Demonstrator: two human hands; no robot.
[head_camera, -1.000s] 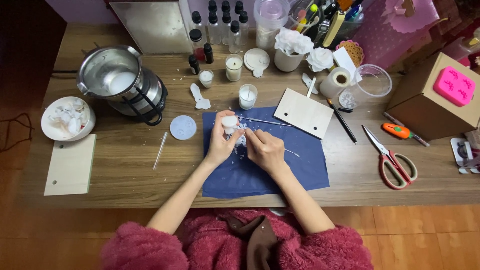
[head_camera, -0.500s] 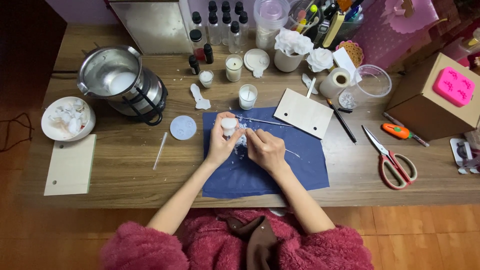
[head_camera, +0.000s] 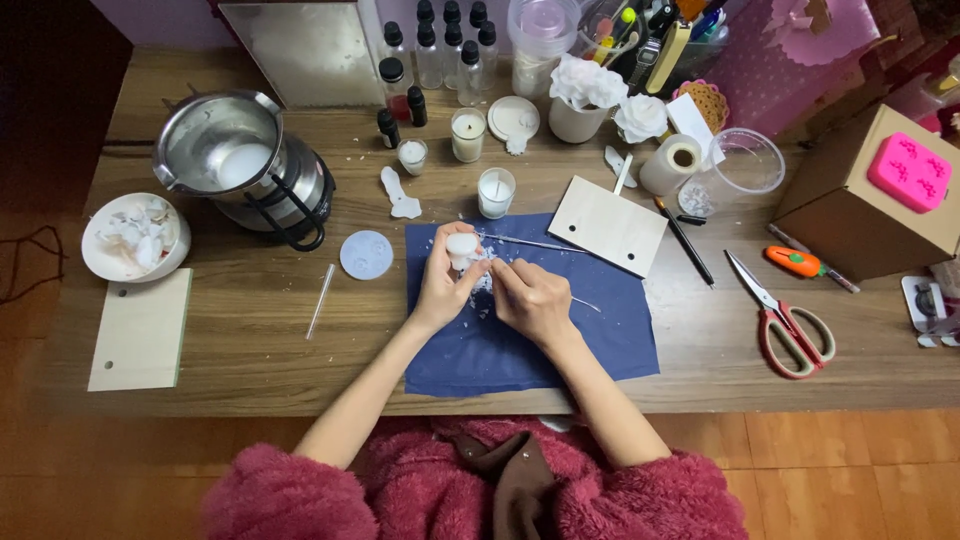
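My left hand (head_camera: 443, 289) grips a small white candle (head_camera: 462, 247), holding it upright over a dark blue cloth (head_camera: 520, 330). My right hand (head_camera: 533, 297) is closed around a thin metal tool whose tip (head_camera: 588, 305) sticks out to the right, and its fingers press against the candle's side. White wax shavings (head_camera: 483, 292) lie on the cloth under both hands. A long thin rod (head_camera: 530, 242) rests on the cloth just behind them.
A steel melting pot (head_camera: 240, 165) stands at the left, with a white bowl of wax pieces (head_camera: 133, 237) and a wooden board (head_camera: 140, 328). Glass candles (head_camera: 495, 191), dark bottles and a second board (head_camera: 608, 225) sit behind. Scissors (head_camera: 785, 320) and a cardboard box (head_camera: 865, 200) lie right.
My hands have stayed over the blue cloth with only slight finger movement around the candle. Nothing else on the table has moved.
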